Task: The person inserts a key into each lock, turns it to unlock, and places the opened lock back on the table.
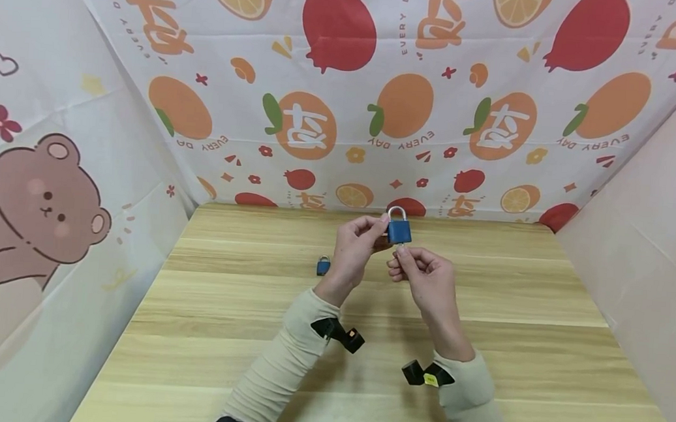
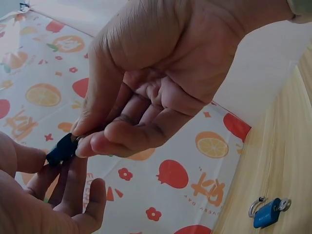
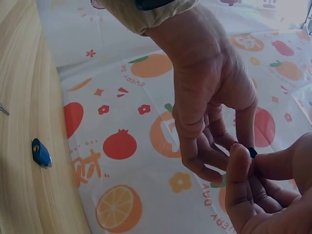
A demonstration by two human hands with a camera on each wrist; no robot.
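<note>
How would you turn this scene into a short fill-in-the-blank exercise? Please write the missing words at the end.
1. The left hand holds a padlock whose body is coloured ____.
2. In the head view, the right hand appears ____ the held padlock, not above it.
3. A second padlock lies on the wooden table, to the ____ of both hands in the head view.
4. Counting the held one, the head view shows ____ padlocks.

Missing words: blue; below; left; two.

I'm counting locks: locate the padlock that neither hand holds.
In the head view, the padlock lies toward the back of the table, just left of the left hand.
</note>
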